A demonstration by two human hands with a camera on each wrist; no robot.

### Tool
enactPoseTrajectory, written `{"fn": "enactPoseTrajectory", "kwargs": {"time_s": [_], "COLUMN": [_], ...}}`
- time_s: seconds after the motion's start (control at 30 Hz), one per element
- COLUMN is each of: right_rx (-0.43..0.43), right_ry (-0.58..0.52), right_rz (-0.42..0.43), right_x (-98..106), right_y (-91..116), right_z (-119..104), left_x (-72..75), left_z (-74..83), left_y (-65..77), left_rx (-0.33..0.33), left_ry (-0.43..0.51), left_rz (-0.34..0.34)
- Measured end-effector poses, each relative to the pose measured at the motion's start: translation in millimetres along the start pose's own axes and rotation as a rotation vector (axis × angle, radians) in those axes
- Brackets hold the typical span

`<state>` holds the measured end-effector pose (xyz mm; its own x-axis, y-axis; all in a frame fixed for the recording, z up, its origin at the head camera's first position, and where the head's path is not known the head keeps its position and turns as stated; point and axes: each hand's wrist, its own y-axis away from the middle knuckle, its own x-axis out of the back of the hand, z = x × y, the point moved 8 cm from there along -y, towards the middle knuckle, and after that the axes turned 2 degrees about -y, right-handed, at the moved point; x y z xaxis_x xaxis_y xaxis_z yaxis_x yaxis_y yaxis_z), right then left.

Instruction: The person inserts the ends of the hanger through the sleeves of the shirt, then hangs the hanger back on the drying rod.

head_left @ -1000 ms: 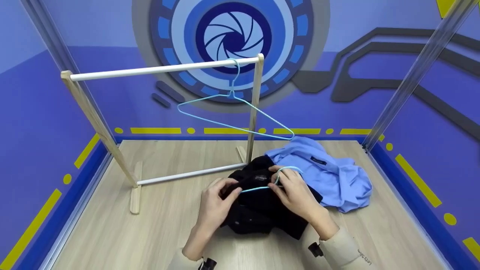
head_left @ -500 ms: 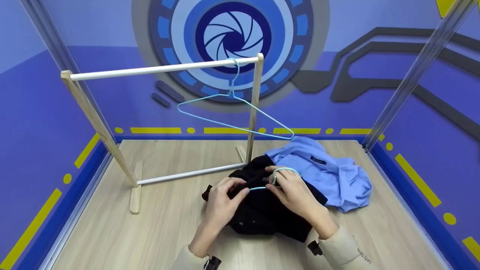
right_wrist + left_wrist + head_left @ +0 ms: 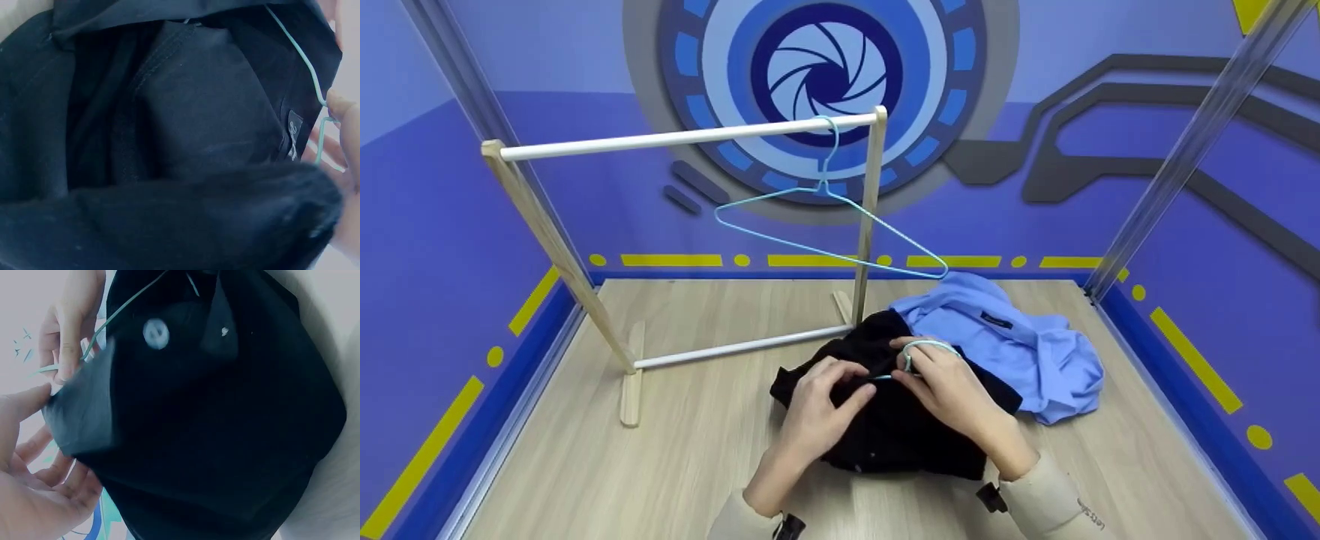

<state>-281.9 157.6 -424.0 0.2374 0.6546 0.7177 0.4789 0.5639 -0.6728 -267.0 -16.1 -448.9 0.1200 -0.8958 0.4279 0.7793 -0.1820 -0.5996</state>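
A black shirt (image 3: 915, 435) lies bunched on the table, its collar and a pale button (image 3: 156, 333) showing in the left wrist view. My left hand (image 3: 817, 412) pinches the shirt's edge near the collar between thumb and fingers. My right hand (image 3: 956, 386) grips a light-blue wire hanger (image 3: 304, 56) at the base of its hook, which curves over the fingers. Much of the hanger's body is hidden inside the shirt. A small label (image 3: 294, 135) shows at the neck, close to the right fingers.
Behind the shirt stands a wood-and-white clothes rack (image 3: 682, 140), with another light-blue hanger (image 3: 825, 190) on its top bar. A crumpled blue shirt (image 3: 1020, 352) lies at the right, against the black one. Patterned walls enclose the wooden table (image 3: 675, 465).
My left hand has moved right along the shirt's edge towards the right hand, bringing black cloth over the hanger, so less wire shows. The right hand has stayed nearly in place.
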Motion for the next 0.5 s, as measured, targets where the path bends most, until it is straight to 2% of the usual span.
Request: {"fn": "enactPoseTrajectory", "kwargs": {"time_s": [0.13,0.33,0.5], "right_rx": [0.005,0.013,0.011], "right_ry": [-0.004,-0.021,-0.026], "right_rz": [0.0,0.003,0.005], "right_x": [0,0,3], "right_y": [1,1,2], "right_z": [1,0,1], "left_x": [0.5,3.8,6.0], "left_z": [-0.6,-6.1,-14.4], "left_y": [0.6,2.1,3.5], "left_rx": [-0.025,-0.014,0.001], "left_ry": [-0.006,-0.051,-0.093], "left_rz": [-0.012,-0.038,-0.101]}}
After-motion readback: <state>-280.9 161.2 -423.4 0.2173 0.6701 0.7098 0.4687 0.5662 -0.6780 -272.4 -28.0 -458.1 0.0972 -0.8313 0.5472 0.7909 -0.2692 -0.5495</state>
